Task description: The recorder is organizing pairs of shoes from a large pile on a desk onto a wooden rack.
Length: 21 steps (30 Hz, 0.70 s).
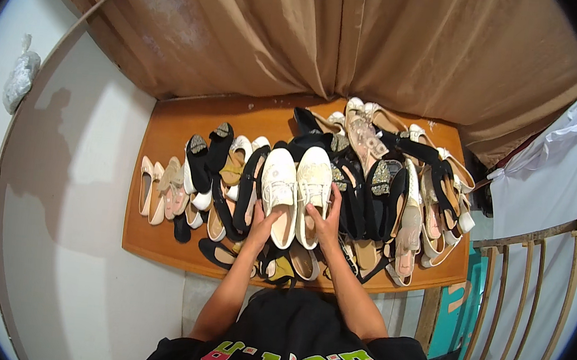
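White shoes (314, 174), long axes fore-aft, toes away from us; left hand (260, 226), right hand (326, 227) clamp one each; soles hidden.

Hands (261, 226) partly hidden behind white shoes (279, 179).

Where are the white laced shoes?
Head view, centre: the white laced shoes are in the left hand and right hand, above other shoes.

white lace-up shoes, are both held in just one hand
No, the left hand holds the left shoe and the right hand holds the right shoe.
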Motion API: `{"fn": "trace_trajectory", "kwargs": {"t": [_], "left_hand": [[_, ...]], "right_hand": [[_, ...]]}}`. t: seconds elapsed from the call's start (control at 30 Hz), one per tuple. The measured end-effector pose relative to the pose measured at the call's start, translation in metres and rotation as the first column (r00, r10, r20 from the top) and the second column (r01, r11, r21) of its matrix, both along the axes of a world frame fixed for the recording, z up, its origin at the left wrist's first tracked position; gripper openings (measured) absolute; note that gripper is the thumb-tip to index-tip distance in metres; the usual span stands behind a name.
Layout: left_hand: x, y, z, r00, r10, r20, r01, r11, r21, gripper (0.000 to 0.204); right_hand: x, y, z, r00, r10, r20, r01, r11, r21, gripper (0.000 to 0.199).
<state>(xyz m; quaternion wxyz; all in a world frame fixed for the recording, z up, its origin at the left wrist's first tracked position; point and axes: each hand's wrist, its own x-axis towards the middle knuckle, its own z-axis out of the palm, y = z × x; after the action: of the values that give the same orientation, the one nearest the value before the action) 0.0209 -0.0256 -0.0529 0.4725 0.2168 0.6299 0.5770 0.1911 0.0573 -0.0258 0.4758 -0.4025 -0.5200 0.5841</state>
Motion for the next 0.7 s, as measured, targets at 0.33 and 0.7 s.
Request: {"fn": "trace_trajectory", "kwargs": {"t": [0.33,0.7], "left_hand": [[0.017,0.003,0.012,0.986,0.102,-0.133,-0.085,0.987,0.134,0.055],[0.015,0.019,0.048,0.913,0.032,0.406,-0.033,0.999,-0.004,0.051]], "right_hand": [[0.005,0.013,0.003,0.988,0.151,-0.032,-0.152,0.988,-0.013,0.100],[0.014,0.024,-0.012,0.904,0.231,-0.360,-0.381,0.818,-0.432,0.061]]}}
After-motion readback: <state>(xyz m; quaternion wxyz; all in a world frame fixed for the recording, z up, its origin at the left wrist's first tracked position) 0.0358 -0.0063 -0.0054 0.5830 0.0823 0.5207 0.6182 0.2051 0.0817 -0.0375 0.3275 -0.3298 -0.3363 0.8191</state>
